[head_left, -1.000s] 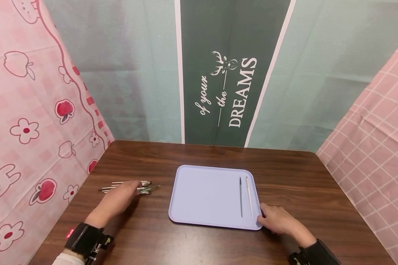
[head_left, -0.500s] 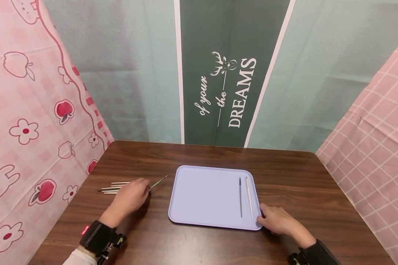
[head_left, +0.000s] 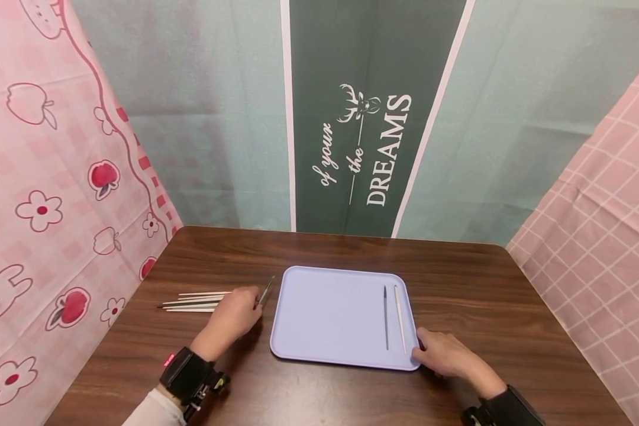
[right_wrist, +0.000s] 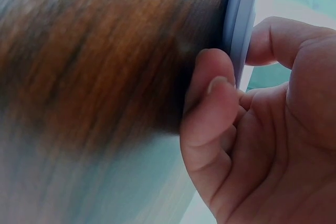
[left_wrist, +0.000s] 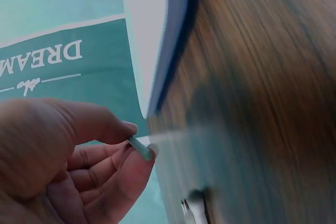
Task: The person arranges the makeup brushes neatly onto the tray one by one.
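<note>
A thin green paintbrush [head_left: 265, 291] is pinched between thumb and finger of my left hand [head_left: 236, 313], a little left of the lavender tray [head_left: 330, 319]. In the left wrist view a short piece of the paintbrush [left_wrist: 140, 149] shows at the fingertips. My right hand [head_left: 447, 354] grips the tray's near right corner, thumb on the rim and fingers beneath; the right wrist view shows the tray's edge [right_wrist: 241, 24] between them. On the tray's right side lie a dark paintbrush [head_left: 386, 319] and a white paintbrush [head_left: 400, 319], roughly parallel.
Several more paintbrushes [head_left: 191, 303] lie side by side on the brown wooden table [head_left: 341, 393], left of the tray, partly behind my left hand. A green curtain [head_left: 234, 148] hangs at the back, with pink cloths [head_left: 607, 195] at the sides.
My left hand has drawn the green paintbrush out of the group and carried it right, toward the tray, its tip swinging upward. My right hand has stayed at the tray corner.
</note>
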Motion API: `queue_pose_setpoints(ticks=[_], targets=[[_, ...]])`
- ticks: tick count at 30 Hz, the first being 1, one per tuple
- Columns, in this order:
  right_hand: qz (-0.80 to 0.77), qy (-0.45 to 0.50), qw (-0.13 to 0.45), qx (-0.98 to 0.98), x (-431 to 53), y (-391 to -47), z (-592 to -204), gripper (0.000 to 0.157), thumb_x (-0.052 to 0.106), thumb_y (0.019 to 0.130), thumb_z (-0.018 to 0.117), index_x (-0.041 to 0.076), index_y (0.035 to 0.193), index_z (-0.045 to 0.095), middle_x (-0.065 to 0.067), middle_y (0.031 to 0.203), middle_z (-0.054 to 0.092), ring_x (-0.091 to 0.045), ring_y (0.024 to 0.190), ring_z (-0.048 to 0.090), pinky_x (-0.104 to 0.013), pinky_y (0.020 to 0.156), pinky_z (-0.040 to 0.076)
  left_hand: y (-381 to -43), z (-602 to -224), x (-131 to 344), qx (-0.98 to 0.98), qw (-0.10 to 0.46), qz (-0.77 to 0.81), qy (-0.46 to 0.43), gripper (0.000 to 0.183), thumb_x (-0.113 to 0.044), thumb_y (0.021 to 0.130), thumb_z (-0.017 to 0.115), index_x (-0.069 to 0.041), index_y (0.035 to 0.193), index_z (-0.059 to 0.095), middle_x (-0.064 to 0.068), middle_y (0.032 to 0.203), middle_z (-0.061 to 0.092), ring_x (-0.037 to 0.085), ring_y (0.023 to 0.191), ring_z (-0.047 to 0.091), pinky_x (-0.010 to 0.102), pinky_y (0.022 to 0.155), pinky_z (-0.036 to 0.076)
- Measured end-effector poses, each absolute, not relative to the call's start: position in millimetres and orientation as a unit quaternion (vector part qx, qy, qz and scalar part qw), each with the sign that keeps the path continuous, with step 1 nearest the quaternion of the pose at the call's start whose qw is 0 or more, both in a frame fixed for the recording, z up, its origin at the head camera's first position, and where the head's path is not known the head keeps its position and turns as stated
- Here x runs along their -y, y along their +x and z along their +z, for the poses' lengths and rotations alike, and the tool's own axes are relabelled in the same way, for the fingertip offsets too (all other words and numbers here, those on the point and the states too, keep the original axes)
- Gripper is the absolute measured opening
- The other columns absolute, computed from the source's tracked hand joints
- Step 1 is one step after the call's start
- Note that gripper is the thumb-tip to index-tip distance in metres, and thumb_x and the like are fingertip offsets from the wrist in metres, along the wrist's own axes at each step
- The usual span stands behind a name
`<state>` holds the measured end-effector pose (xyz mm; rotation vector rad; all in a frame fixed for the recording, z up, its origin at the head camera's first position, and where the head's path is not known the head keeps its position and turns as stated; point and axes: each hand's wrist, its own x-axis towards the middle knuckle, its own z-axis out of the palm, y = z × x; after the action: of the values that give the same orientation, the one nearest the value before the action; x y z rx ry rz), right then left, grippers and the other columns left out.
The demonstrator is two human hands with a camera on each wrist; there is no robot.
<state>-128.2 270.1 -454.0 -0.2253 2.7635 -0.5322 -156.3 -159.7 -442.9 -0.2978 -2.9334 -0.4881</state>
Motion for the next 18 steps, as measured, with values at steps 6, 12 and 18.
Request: queue_pose_setpoints(ticks=[6, 12, 18], targets=[[-0.185, -0.076, 0.161, -0.966, -270, -128, -454, 0.019, 0.020, 0.086, 0.066, 0.013, 0.084, 0.048, -0.001, 0.063, 0.052, -0.016, 0.045, 0.052, -0.030, 0.043, 0.042, -158, -443, 148, 0.978, 0.073, -0.171, -0.093, 0.020, -0.007, 0.085, 0.073, -0.010, 0.074, 0.057, -0.001, 0.063, 0.051, 0.014, 0.055, 0.048, 0.031, 0.053, 0.041], [-0.189, -0.074, 0.167, -0.965, -269, -128, -455, 0.019, 0.020, 0.086, 0.066, 0.013, 0.084, 0.048, -0.001, 0.064, 0.052, -0.016, 0.045, 0.053, -0.030, 0.043, 0.042, -158, -444, 137, 0.977, 0.080, -0.174, -0.094, 0.024, -0.006, 0.085, 0.071, -0.010, 0.070, 0.053, 0.000, 0.060, 0.047, 0.016, 0.054, 0.046, 0.032, 0.051, 0.039], [-0.191, -0.074, 0.164, -0.965, -270, -129, -455, 0.019, 0.020, 0.086, 0.066, 0.013, 0.083, 0.048, -0.001, 0.063, 0.052, -0.016, 0.045, 0.053, -0.030, 0.043, 0.042, -157, -443, 125, 0.974, 0.091, -0.179, -0.102, 0.027, -0.003, 0.084, 0.068, -0.010, 0.067, 0.048, 0.001, 0.060, 0.044, 0.017, 0.053, 0.044, 0.033, 0.049, 0.038]])
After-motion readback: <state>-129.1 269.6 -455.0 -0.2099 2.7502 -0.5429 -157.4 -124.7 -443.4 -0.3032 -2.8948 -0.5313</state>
